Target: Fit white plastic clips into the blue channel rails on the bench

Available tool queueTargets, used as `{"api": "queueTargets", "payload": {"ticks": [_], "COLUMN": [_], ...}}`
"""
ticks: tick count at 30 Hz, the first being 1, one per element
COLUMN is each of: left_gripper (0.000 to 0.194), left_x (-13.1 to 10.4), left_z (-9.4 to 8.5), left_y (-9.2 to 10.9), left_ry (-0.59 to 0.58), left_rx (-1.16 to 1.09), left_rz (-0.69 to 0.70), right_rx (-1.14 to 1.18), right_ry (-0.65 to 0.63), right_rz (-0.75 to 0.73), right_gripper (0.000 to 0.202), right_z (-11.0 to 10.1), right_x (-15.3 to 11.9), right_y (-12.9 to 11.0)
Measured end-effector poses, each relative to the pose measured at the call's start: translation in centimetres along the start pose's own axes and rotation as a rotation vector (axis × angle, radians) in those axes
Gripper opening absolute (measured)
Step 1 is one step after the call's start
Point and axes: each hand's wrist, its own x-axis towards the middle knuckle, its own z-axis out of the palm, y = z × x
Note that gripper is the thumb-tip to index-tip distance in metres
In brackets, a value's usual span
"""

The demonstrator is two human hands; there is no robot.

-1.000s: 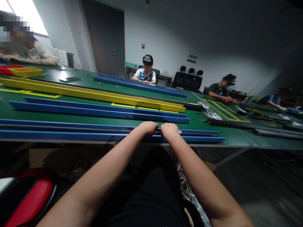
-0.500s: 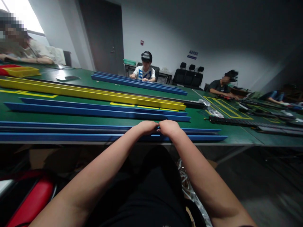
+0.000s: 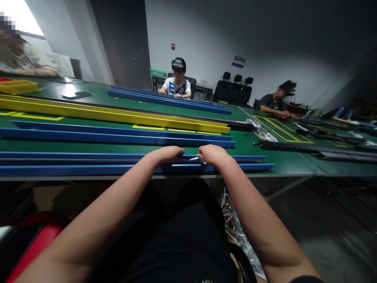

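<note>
In the head view, my right hand (image 3: 214,155) is closed with its fingers pinched on a thin white strip (image 3: 194,158), which sticks out towards the left. My left hand (image 3: 169,154) is a short way to the left, its fingers curled down over the near blue channel (image 3: 88,170); what they grip is hidden. Inside this long blue channel lies a dark bar (image 3: 73,161), running left to right below both hands. A second blue channel (image 3: 118,137) lies just beyond, parallel to it.
Farther back are a long yellow channel (image 3: 118,114) and more blue channels (image 3: 171,101). Black strips (image 3: 294,146) and clear plastic wrap (image 3: 266,135) lie to the right. Co-workers sit around the green table (image 3: 294,165). A yellow tray (image 3: 20,87) stands at far left.
My hands have moved apart, the left one shifting leftward. A white strip now shows at my right fingers. The whole view has shifted slightly.
</note>
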Motion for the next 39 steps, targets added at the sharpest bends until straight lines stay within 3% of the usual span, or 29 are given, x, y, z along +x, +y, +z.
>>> {"api": "queueTargets", "payload": {"ticks": [5, 9, 13, 18, 28, 32, 39], "left_gripper": [0.023, 0.021, 0.019, 0.018, 0.024, 0.025, 0.020], "left_x": [-3.9, -5.2, -5.1, -4.9, -4.0, -3.3, -0.7], "left_z": [-0.5, -0.4, -0.6, -1.2, -1.3, -1.3, -0.9], "left_y": [-3.6, -4.4, -3.6, -2.5, -1.4, -0.5, 1.7], "left_ry": [-0.028, -0.022, 0.000, -0.006, -0.018, 0.002, 0.067], "left_rx": [-0.087, -0.111, -0.074, -0.033, 0.058, 0.081, 0.066], "left_rz": [-0.107, -0.144, -0.175, -0.233, -0.236, -0.193, -0.098], "right_rx": [0.013, -0.027, -0.043, -0.028, 0.001, -0.004, 0.050], "right_ry": [0.015, 0.031, 0.016, 0.023, -0.020, -0.075, -0.047], "right_rz": [-0.038, -0.012, 0.058, 0.103, 0.144, 0.150, 0.149], "right_gripper": [0.035, 0.033, 0.026, 0.032, 0.030, 0.033, 0.030], "right_z": [0.0, 0.3, 0.6, 1.0, 1.1, 0.9, 0.9], "right_x": [0.6, 0.5, 0.7, 1.6, 2.1, 2.3, 2.2], "right_y": [-1.9, -3.5, -4.5, -5.5, -6.3, -6.4, -6.2]}}
